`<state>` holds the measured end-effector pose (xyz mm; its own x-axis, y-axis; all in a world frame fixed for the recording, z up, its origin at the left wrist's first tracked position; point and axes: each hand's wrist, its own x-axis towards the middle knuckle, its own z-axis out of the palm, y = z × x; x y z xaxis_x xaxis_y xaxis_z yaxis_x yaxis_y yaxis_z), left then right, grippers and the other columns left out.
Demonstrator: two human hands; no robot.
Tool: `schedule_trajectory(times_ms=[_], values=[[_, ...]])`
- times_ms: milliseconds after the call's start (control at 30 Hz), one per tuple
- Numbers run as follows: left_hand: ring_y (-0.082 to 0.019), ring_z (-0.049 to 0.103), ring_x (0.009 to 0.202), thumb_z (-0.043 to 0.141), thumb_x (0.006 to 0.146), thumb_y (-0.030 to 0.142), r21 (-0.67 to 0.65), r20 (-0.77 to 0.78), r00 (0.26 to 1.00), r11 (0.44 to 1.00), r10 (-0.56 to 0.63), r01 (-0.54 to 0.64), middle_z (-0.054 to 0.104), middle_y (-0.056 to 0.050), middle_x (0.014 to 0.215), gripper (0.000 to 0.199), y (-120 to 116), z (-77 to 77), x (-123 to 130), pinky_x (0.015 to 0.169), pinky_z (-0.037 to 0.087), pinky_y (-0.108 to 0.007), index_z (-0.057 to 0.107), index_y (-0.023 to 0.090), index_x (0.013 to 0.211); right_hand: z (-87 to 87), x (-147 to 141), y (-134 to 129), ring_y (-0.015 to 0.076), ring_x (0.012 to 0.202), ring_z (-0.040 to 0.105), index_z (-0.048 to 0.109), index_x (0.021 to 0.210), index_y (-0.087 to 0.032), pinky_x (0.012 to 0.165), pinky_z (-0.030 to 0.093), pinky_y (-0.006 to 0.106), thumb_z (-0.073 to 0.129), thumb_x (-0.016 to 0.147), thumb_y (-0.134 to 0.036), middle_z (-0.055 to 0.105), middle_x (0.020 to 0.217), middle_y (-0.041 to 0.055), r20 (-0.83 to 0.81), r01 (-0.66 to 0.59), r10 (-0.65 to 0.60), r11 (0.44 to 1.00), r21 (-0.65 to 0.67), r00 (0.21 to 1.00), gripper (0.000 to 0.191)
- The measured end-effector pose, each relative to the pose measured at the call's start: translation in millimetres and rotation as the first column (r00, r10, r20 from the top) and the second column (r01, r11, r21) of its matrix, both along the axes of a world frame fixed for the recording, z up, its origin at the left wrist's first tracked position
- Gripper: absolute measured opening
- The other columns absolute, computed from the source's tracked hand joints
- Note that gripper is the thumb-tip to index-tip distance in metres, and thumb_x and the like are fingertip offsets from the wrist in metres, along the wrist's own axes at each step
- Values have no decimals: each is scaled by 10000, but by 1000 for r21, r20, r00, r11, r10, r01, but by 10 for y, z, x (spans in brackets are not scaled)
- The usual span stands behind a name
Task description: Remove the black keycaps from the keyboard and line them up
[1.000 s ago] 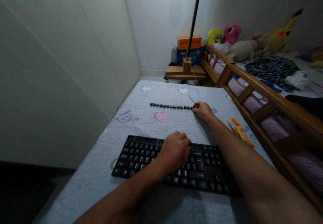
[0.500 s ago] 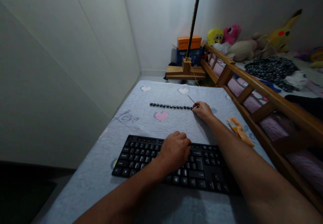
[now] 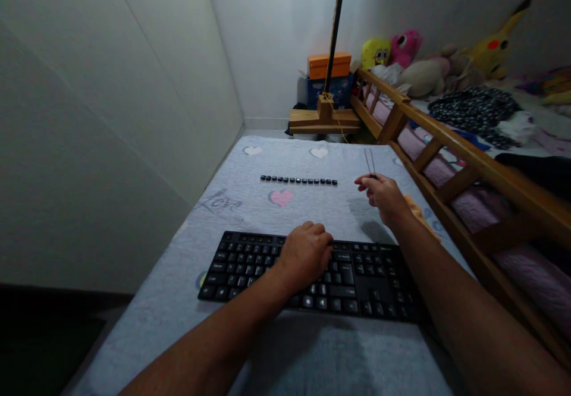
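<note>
Right hand [image 3: 386, 197] moved off keycaps [image 3: 298, 180], grip clamped on 2-pronged tool [image 3: 373, 176]; left hand [image 3: 307, 253] grip unclear.

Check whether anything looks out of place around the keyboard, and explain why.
A row of small black pieces lies on the patterned cloth beyond the keyboard. They resemble keycaps, which normally sit on a keyboard. Nothing looks spilled.

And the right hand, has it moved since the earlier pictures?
Yes. Judged against the row of black keycaps, the right hand has moved to the right: it was at the row's right end, and now a gap separates them.
</note>
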<state>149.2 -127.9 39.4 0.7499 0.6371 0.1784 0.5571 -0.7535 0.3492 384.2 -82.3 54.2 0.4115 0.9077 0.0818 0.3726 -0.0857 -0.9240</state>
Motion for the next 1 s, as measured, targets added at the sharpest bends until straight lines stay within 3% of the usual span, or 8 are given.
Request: schedule_trajectory(times_ms=[133,200,267,333,400,533,733,1000], values=[[-202,546,887,518,880,224,5,-7,1000,1000,-13,13,633,-46,894,152,9,6,-2,821,465,-344,666,189,891,136,-51,-536,89,477,369,656,774,-155,389,244,212,521,741,-313,562,660,18,-279,-9,32,997,81,960,210],[-200,549,882,521,878,219,1,-12,1000,1000,-16,16,636,-49,893,153,11,8,-3,818,466,-338,670,185,886,173,-85,-802,118,525,458,653,771,-165,433,340,234,492,783,-317,584,680,33,-334,3,40,992,126,942,221],[-199,551,883,520,877,214,-2,-7,1000,1000,-12,12,638,-51,889,156,13,7,-2,819,467,-334,673,184,891,197,-131,-1042,155,633,542,650,770,-179,552,444,280,442,833,-324,614,757,51,-285,-13,65,984,180,956,261],[-199,552,888,518,879,211,-3,2,1000,1000,-9,9,639,-49,890,161,15,4,-2,826,467,-336,674,185,906,206,-189,-1233,153,637,532,652,770,-188,584,439,273,410,880,-320,588,698,32,-116,-27,41,992,124,992,297],[-199,554,890,517,881,213,-6,8,1000,1000,-9,9,639,-48,894,165,16,0,-1,830,468,-340,675,184,916,188,-248,-1355,133,536,465,628,750,-195,518,389,255,349,925,-335,494,568,-7,-41,-44,46,998,45,998,358],[-200,558,894,514,885,217,-11,14,1000,1000,-15,16,639,-47,888,169,16,-8,-2,830,471,-342,676,180,915,76,-321,-1410,121,489,410,588,824,-206,469,326,245,385,929,-379,415,542,-47,16,-47,47,998,45,999,287],[-201,559,904,514,884,210,-12,14,1000,1000,-12,12,638,-51,884,169,10,-8,-3,834,474,-340,677,181,918,-61,-340,-1364,134,573,519,586,866,-206,576,387,262,476,910,-350,535,637,-31,325,-62,24,992,108,945,186],[-201,558,901,511,886,221,5,5,1000,1000,-15,14,637,-51,895,173,6,-7,-2,823,473,-337,676,180,920,-133,-321,-1362,184,760,620,613,857,-201,710,455,301,515,886,-284,659,801,26,509,-93,-17,977,190,861,132]])
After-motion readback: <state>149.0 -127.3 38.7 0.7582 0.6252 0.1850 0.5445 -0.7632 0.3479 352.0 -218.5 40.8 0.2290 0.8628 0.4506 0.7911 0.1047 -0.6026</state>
